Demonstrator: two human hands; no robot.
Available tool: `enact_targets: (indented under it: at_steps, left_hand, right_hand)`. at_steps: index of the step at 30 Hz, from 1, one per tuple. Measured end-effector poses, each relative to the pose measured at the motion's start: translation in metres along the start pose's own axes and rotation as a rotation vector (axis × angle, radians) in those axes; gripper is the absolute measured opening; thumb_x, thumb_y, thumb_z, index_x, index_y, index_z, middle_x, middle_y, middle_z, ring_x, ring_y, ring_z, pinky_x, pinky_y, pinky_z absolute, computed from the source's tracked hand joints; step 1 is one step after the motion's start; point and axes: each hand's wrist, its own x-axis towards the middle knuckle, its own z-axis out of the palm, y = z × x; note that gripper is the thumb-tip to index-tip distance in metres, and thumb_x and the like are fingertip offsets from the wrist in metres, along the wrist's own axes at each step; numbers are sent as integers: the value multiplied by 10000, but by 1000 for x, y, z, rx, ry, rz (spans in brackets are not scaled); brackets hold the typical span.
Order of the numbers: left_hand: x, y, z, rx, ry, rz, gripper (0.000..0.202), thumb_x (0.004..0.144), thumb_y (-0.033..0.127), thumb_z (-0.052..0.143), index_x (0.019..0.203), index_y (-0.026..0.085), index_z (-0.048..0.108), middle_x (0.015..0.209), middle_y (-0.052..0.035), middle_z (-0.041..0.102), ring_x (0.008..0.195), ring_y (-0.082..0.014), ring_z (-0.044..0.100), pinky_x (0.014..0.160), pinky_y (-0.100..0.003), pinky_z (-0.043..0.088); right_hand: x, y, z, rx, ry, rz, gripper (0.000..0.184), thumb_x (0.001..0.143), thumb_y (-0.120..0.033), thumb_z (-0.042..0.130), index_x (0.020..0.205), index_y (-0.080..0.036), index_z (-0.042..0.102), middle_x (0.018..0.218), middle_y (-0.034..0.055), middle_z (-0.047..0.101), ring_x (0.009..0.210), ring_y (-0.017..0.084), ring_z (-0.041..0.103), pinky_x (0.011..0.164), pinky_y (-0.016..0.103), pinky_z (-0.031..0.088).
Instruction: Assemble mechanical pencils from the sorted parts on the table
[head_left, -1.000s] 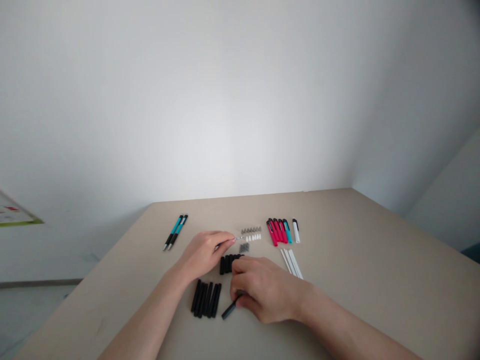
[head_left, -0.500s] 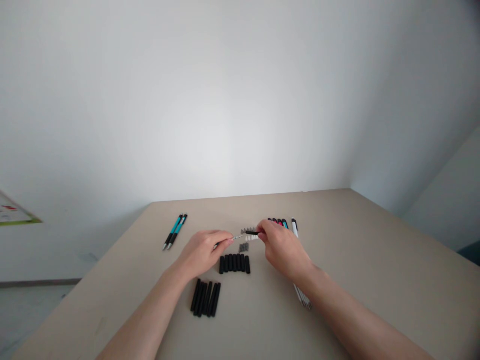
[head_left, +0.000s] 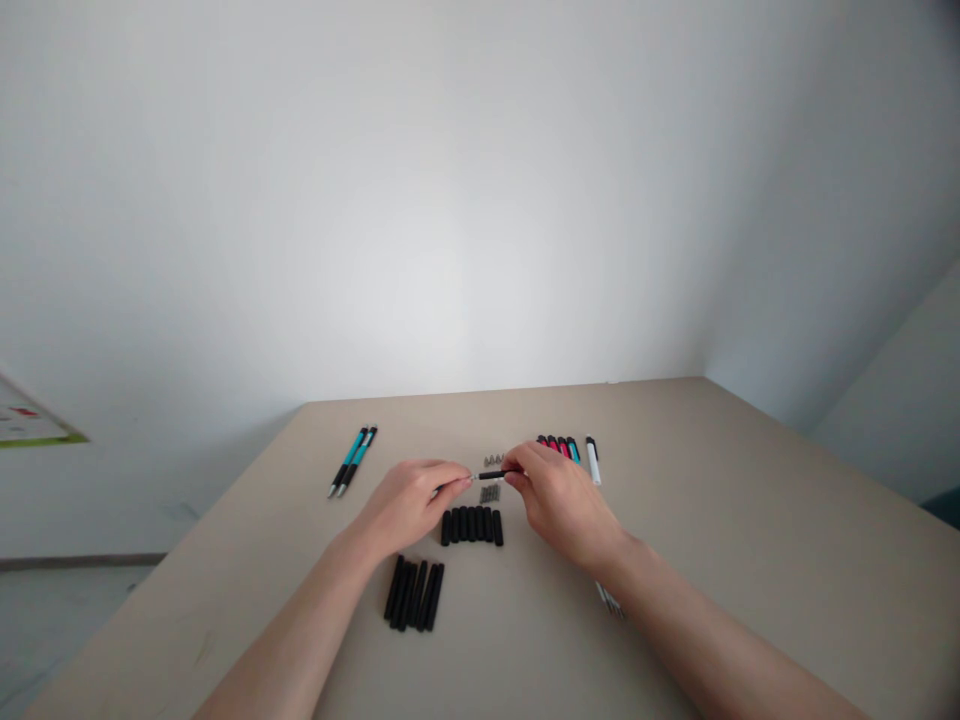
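Note:
My left hand [head_left: 412,495] is closed in a pinch on a thin pen refill, mostly hidden by the fingers; its light tip pokes out at the fingertips. Facing it, my right hand [head_left: 555,490] pinches a black pen barrel [head_left: 491,476], whose near end is at or very close to the refill tip. Just below the hands lie small metal springs [head_left: 490,494] and a row of short black tubes [head_left: 471,525]. Beyond the barrel are small silver cone tips [head_left: 493,460], partly covered by my right hand.
Longer black tubes [head_left: 414,594] lie at the front. Two assembled blue-and-black pens [head_left: 352,461] are at the left. Behind my right hand lie pink and blue pen barrels [head_left: 564,447] and a white one [head_left: 593,463]. Thin refills [head_left: 610,601] show under my right forearm.
My right hand has moved left and slightly down, bringing the black barrel in line with the refill tip. Less of the refill tip shows now. The left hand has stayed nearly still.

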Motion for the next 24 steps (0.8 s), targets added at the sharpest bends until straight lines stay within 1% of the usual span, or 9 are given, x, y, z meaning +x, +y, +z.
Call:
enact_targets:
  at_steps: [3, 6, 9, 12, 15, 20, 24]
  left_hand:
    - [-1, 1, 0, 6, -14, 0, 264, 954, 298, 414, 939, 224, 667, 899, -14, 706, 803, -150, 635, 744, -246, 449]
    - [-1, 2, 0, 13, -16, -15, 233, 939, 278, 433, 941, 226, 660, 884, -13, 705, 780, -145, 634, 726, -238, 448]
    - [-2, 3, 1, 14, -1, -56, 204, 914, 251, 454, 986, 229, 644, 897, -13, 707, 750, -145, 634, 711, -240, 455]
    - [-3, 5, 2, -3, -19, -58, 208, 881, 228, 481, 1031, 232, 624, 924, -15, 706, 791, -157, 642, 739, -246, 460]
    - [-3, 8, 3, -31, -32, -38, 197, 850, 216, 516, 1023, 233, 608, 926, -9, 698, 805, -157, 637, 742, -242, 453]
    - [-2, 11, 1, -33, -16, -74, 149, 852, 289, 552, 986, 225, 556, 730, 31, 628, 635, -129, 560, 610, -224, 406]
    - [-1, 11, 0, -14, -25, -66, 129, 871, 351, 551, 897, 225, 535, 690, 55, 572, 613, -114, 524, 585, -215, 367]
  right_hand:
    - [-1, -2, 1, 24, 15, -60, 109, 875, -112, 535, 911, -191, 602, 918, 43, 648, 836, 179, 589, 679, 257, 402]
    - [-2, -2, 2, 47, 33, -74, 121, 874, -104, 536, 903, -191, 613, 896, 39, 648, 813, 171, 588, 682, 257, 414]
    - [-2, -1, 3, 67, 42, -86, 114, 871, -110, 550, 898, -190, 627, 889, 39, 648, 809, 170, 588, 690, 258, 423]
    - [-2, -4, 5, 72, 23, -116, 109, 866, -121, 565, 900, -189, 644, 875, 44, 646, 822, 174, 590, 696, 259, 428]
    - [-2, -9, 6, 81, 10, -146, 110, 865, -125, 569, 902, -186, 653, 848, 47, 646, 811, 176, 591, 682, 257, 427]
    - [-3, -11, 6, 122, 29, -184, 117, 883, -144, 546, 902, -181, 655, 829, 51, 640, 791, 172, 588, 676, 254, 433]
    - [-3, -10, 5, 160, 48, -224, 152, 913, -175, 499, 919, -182, 651, 844, 63, 635, 806, 173, 582, 700, 264, 447]
